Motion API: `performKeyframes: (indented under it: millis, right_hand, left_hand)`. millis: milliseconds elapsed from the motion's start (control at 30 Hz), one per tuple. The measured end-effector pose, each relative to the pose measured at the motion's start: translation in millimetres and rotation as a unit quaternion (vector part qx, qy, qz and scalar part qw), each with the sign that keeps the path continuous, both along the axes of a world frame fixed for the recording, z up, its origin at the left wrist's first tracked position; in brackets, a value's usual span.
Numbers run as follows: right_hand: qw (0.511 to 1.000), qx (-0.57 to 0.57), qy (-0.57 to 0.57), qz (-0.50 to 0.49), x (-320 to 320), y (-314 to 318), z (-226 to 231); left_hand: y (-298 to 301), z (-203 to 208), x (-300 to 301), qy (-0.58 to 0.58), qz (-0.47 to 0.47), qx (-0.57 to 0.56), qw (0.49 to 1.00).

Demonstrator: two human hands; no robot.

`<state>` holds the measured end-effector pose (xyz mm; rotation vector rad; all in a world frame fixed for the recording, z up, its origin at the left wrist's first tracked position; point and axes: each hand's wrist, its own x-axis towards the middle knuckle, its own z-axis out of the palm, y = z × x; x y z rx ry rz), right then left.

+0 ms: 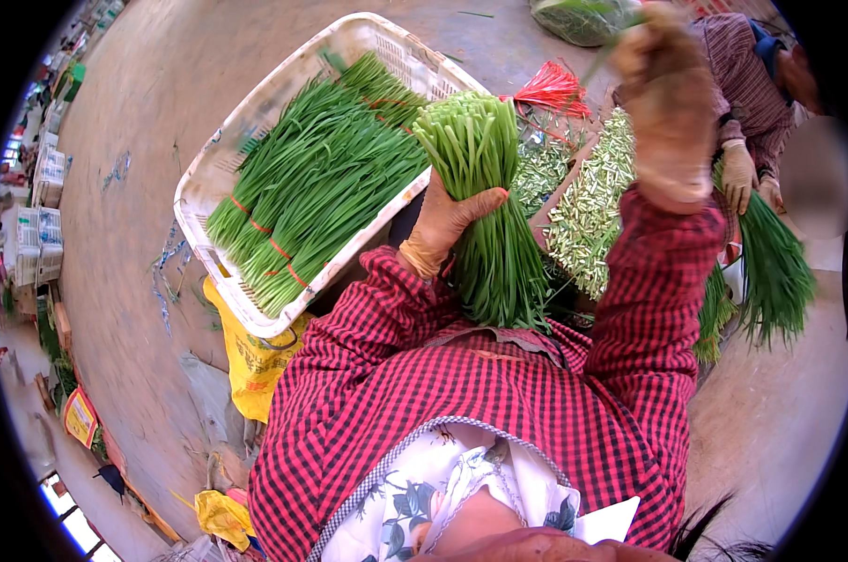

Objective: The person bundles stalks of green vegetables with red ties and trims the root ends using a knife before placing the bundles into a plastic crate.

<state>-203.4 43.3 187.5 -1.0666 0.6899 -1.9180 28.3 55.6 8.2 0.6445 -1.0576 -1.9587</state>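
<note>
A thick bunch of garlic chives [499,215] stands in front of my chest, its pale cut stem ends up and its dark leaves hanging down. Gloved, my left hand [452,220] wraps round its middle from the left. Raised high at the upper right is my right hand [665,103], also gloved and smeared by motion. A thin green streak shows beside its fingers, and I cannot make out whether they hold it. To the left, a white plastic crate [191,201] holds several bundles of chives [325,178] tied with red bands.
Short cut stem pieces [592,201] lie heaped beyond the bunch. Behind them are red ties [550,91]. A co-worker's gloved hand [738,175] at the right holds another chive bunch [775,272]. A yellow bag [246,351] lies below the crate; a green bundle [588,21] sits at the far edge.
</note>
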Motion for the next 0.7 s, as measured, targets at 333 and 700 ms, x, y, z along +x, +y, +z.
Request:
performKeyframes:
  millis: [333,700]
  right_hand:
    - [0.795,0.143,0.552,-0.207,-39,44,-48]
    - [0.899,0.390,0.146,0.131,66,68,-169]
  left_hand:
    - [-2,1,-2,0.026,0.047,0.063,0.997]
    - [-24,-18,6,-0.014,-0.004,-0.023,1.000]
